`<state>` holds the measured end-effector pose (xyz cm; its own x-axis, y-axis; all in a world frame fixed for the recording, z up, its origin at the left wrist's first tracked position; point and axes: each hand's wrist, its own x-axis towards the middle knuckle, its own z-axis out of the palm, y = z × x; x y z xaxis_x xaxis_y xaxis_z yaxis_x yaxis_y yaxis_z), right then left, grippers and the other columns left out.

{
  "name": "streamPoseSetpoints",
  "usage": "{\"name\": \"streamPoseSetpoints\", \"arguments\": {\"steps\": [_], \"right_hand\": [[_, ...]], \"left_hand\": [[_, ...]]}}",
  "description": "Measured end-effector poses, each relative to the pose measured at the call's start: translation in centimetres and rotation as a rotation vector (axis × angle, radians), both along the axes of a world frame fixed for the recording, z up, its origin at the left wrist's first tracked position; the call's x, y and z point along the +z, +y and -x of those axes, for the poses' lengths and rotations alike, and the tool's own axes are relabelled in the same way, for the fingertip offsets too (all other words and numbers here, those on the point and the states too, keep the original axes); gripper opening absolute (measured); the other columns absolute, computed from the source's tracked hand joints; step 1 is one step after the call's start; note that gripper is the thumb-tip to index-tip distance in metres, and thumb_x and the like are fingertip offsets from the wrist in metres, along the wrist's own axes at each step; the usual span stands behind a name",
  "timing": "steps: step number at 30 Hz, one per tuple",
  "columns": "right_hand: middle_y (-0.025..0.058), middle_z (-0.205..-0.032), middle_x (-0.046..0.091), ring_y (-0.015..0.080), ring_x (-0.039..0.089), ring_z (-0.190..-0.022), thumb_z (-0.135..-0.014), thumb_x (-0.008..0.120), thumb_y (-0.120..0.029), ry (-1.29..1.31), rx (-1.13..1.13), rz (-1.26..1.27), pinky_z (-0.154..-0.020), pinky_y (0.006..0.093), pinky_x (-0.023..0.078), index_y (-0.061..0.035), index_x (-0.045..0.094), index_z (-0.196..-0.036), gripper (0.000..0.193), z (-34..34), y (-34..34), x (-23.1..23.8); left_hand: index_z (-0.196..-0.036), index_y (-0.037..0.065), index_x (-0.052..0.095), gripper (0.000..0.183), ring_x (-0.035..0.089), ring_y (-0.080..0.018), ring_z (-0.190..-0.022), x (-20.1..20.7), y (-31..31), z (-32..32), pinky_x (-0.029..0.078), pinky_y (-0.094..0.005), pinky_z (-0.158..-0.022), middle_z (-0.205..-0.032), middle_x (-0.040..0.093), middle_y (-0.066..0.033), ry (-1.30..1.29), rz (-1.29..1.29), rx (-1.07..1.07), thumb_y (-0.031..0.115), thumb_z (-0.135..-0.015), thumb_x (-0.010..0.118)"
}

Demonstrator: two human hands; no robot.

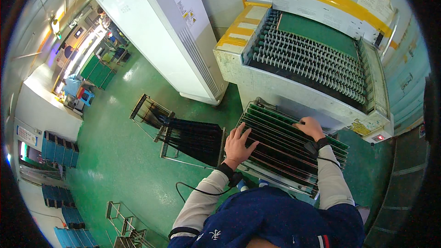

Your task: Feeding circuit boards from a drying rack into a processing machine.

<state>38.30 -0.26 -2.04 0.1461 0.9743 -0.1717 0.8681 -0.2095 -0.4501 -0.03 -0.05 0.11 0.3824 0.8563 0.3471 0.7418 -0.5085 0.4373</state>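
Below me stands a metal rack (275, 181) filled with thin dark green panels, held on edge in parallel rows. My left hand (237, 147) is over the rack's left end, its fingers spread and nothing visible between them. Toward the rack's far right side, my right hand (311, 127) has its fingers bent inward at the top edge of a green panel (285, 121). Whatever is between those fingertips is hidden. Each wrist wears a dark band with a cable.
Just beyond the rack is a conveyor machine (312, 66) with rows of grey rollers. Another rack (193, 140) of dark panels stands to the left, near a tall white cabinet unit (161, 32). A metal frame (124, 225) sits at lower left; blue racks (59, 149) line the left wall.
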Motion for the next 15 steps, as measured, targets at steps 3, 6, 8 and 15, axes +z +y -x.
{"name": "streamPoseSetpoints", "arguments": {"steps": [3, 6, 8, 15], "right_hand": [[0.0234, -0.086, 0.074, 0.0426, 0.072, -0.082, -0.088, 0.078, -0.061, 0.033, -0.008, -0.007, -0.072, 0.0484, 0.054, -0.0022, 0.080, -0.094, 0.059, 0.13, -0.11, 0.19], [0.0232, -0.085, 0.075, 0.0420, 0.073, -0.082, -0.088, 0.078, -0.061, 0.017, -0.017, 0.034, -0.072, 0.0482, 0.054, -0.0025, 0.080, -0.094, 0.059, 0.09, 0.08, 0.21], [0.0231, -0.085, 0.075, 0.0421, 0.072, -0.082, -0.088, 0.078, -0.061, 0.023, -0.019, 0.024, -0.072, 0.0480, 0.054, -0.0024, 0.080, -0.095, 0.059, -0.14, 0.04, -0.09], [0.0231, -0.085, 0.074, 0.0425, 0.072, -0.082, -0.088, 0.077, -0.063, 0.028, -0.016, -0.013, -0.072, 0.0478, 0.054, -0.0019, 0.080, -0.094, 0.061, -0.24, -0.02, -0.65]], "left_hand": [[-0.132, 0.014, 0.073, 0.060, 0.057, -0.0412, -0.135, -0.04, -0.03, 0.04, 0.045, -0.0520, -0.118, -0.153, 0.057, -0.0105, 0.000, 0.007, 0.002, 0.054, -0.087, 0.082], [-0.133, 0.015, 0.072, 0.061, 0.057, -0.0414, -0.135, -0.02, -0.03, 0.05, 0.046, -0.0524, -0.117, -0.153, 0.058, -0.0101, 0.007, -0.005, 0.003, 0.053, -0.087, 0.082], [-0.133, 0.015, 0.072, 0.061, 0.056, -0.0417, -0.136, -0.03, -0.01, -0.02, 0.046, -0.0526, -0.116, -0.154, 0.057, -0.0097, 0.002, 0.004, -0.001, 0.053, -0.087, 0.082], [-0.134, 0.016, 0.072, 0.061, 0.055, -0.0425, -0.137, 0.02, -0.13, 0.00, 0.047, -0.0523, -0.114, -0.156, 0.055, -0.0089, 0.013, 0.026, 0.009, 0.054, -0.087, 0.082]]}}
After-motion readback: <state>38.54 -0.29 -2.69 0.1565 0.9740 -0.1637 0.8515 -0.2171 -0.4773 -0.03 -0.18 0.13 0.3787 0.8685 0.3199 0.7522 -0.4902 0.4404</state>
